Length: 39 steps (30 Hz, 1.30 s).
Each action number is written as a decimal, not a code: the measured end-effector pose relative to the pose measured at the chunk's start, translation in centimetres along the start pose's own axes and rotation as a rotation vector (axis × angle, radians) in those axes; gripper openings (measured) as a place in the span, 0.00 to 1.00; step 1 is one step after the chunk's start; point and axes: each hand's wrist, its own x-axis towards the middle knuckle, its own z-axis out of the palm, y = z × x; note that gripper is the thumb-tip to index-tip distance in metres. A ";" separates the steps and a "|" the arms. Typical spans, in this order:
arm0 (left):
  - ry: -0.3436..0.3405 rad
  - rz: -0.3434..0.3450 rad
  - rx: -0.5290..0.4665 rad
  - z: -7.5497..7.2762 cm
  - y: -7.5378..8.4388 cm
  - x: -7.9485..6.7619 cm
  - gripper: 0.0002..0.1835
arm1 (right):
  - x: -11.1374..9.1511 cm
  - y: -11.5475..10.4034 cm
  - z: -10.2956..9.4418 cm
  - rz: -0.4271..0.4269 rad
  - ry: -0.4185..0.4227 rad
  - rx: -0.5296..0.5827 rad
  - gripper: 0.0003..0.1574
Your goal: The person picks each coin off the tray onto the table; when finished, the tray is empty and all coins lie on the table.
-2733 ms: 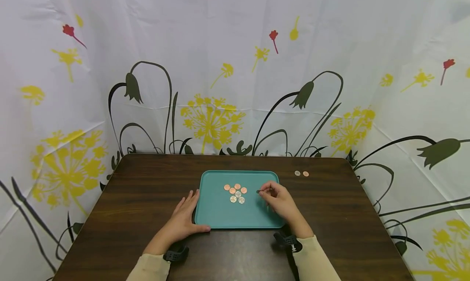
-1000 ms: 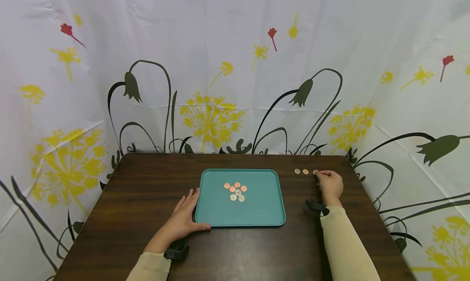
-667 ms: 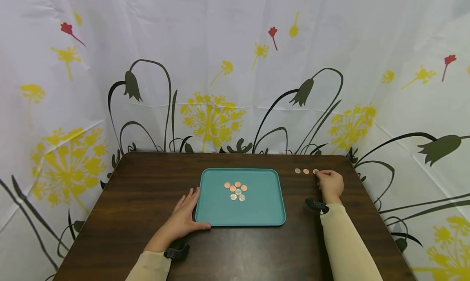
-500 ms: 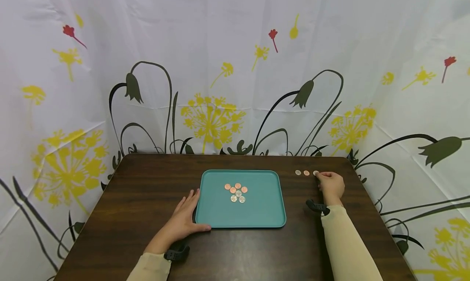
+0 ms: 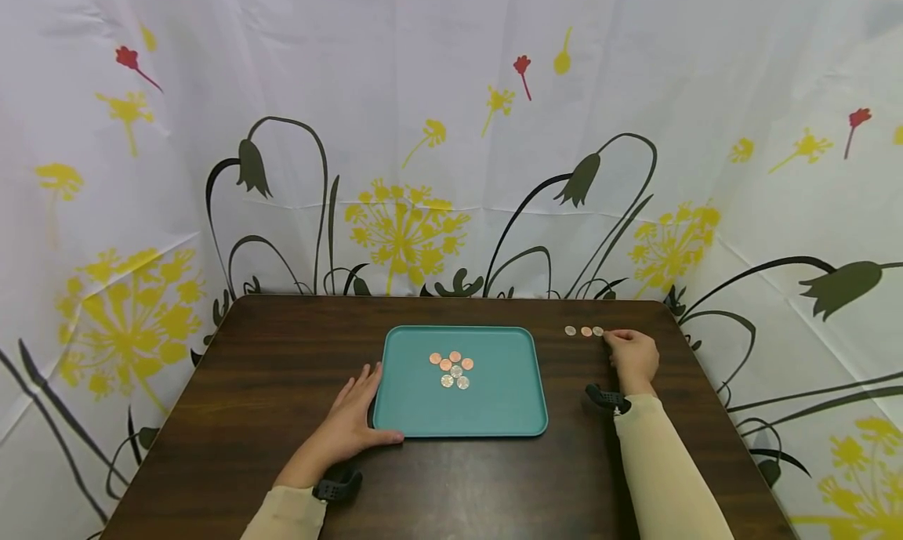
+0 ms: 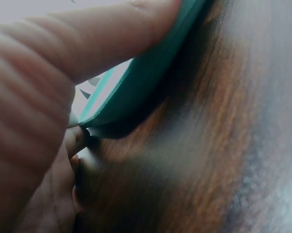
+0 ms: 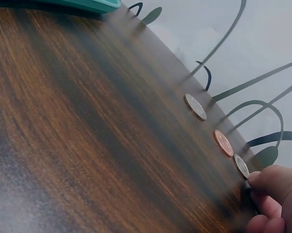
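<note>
A teal tray [image 5: 494, 411] lies on the table with several copper coins [image 5: 446, 364] and three silver coins [image 5: 456, 372] grouped on it. Spread along the tray's left rim is my left hand [image 5: 349, 426], its thumb on the front edge. The left wrist view shows that thumb [image 6: 112, 36] across the rim. At the back right my right hand [image 5: 635, 358] touches the right edge of a silver coin [image 7: 241, 166] with its fingertips. That coin lies flat; whether the fingers pinch it is hidden. Left of it lie a copper coin [image 7: 223, 143] and another silver coin [image 7: 195, 107].
The dark wood table [image 5: 268, 383] ends just behind the row of coins, against a flower-printed white curtain [image 5: 451, 93]. Each wrist carries a black band [image 5: 339, 489].
My right hand has carried a coin from over the tray to the row at the back right. Just now that silver coin has slid left, close to the copper one. The left hand stays put.
</note>
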 end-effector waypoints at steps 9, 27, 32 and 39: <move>-0.003 -0.007 0.000 -0.1 0.1 -0.1 0.77 | -0.1 -0.3 -0.1 -0.044 -0.030 -0.099 0.23; -0.009 -0.012 -0.013 0.1 -0.1 -0.3 0.77 | 0.1 0.3 -0.2 -0.003 -0.041 -0.048 0.21; -0.007 -0.008 -0.011 0.2 -0.1 -0.2 0.76 | 0.1 0.3 -0.2 -0.006 -0.034 -0.032 0.20; -0.004 -0.002 -0.010 0.0 0.2 -0.1 0.76 | -0.4 0.7 -0.2 0.000 -0.019 0.133 0.19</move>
